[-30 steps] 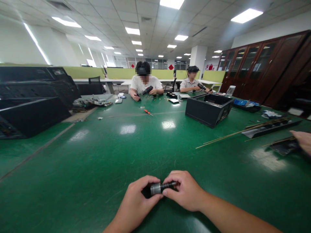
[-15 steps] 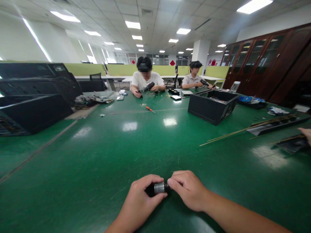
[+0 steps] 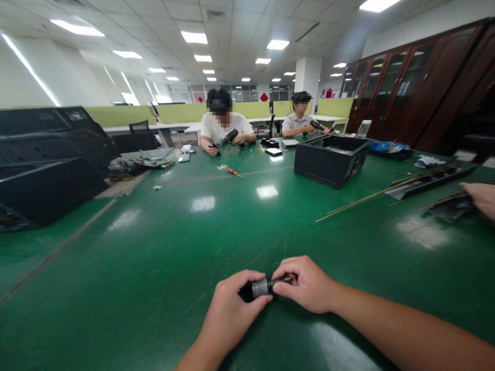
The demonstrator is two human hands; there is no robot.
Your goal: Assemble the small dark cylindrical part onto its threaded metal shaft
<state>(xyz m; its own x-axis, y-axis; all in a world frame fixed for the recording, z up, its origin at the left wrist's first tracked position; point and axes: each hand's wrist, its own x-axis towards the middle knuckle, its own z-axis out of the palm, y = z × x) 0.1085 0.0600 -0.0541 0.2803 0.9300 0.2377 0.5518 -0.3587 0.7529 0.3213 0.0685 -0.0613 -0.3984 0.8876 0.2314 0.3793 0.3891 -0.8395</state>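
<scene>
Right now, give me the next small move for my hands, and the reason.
Perhaps turn the dark shaft slightly with the right hand: its fingers are on the shaft, while the left hand grips the silver cylinder in line with it.

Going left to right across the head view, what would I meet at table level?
Dark casings, pile of parts, left hand holding a silver cylinder, right hand gripping its dark shaft, blue item, crumpled white item, another person's hand.
</scene>
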